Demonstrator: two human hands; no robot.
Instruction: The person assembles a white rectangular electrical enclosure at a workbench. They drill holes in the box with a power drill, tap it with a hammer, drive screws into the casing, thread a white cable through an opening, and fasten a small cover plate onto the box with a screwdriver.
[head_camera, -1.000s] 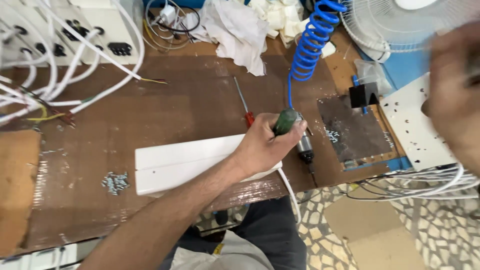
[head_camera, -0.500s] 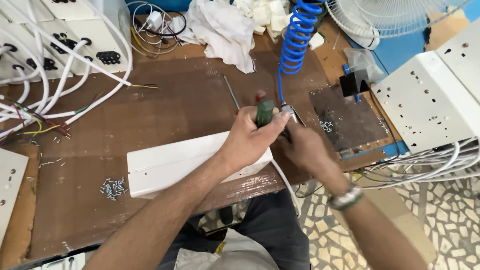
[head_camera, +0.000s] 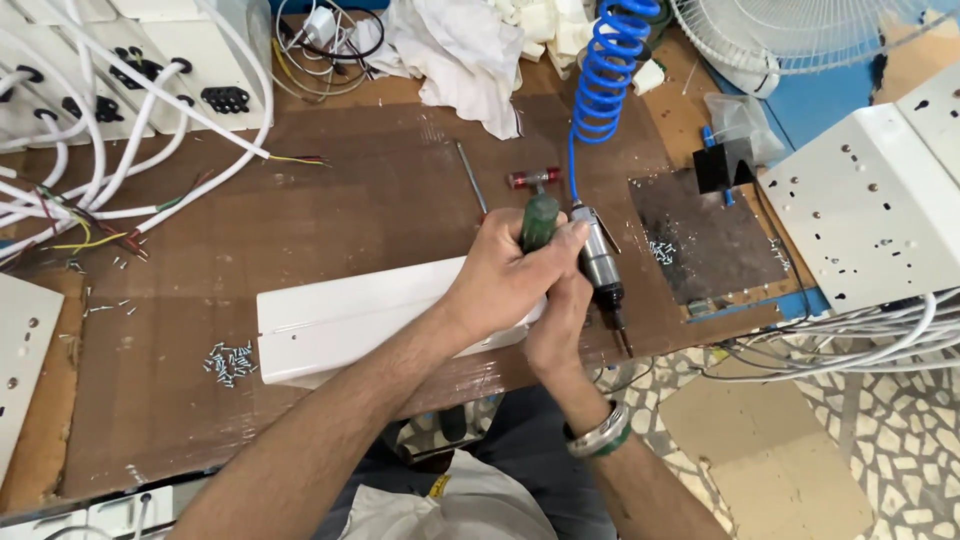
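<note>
Hands meet at the near edge of the brown workbench (head_camera: 330, 220): the left hand (head_camera: 505, 280) grips a green-handled screwdriver (head_camera: 538, 222) upright over the right end of a long white casing (head_camera: 350, 320), while the right hand (head_camera: 560, 320), just below, closes around that end. A grey air tool (head_camera: 598, 255) on its blue coiled hose (head_camera: 605, 75) lies just right of them.

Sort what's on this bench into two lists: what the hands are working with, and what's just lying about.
In hand:
left hand, gripping the green-handled screwdriver
right hand, under it
air tool on blue coiled hose
white casing
loose screws

Lying about:
red-handled tool
white cloth
fan
wired white boxes
</note>
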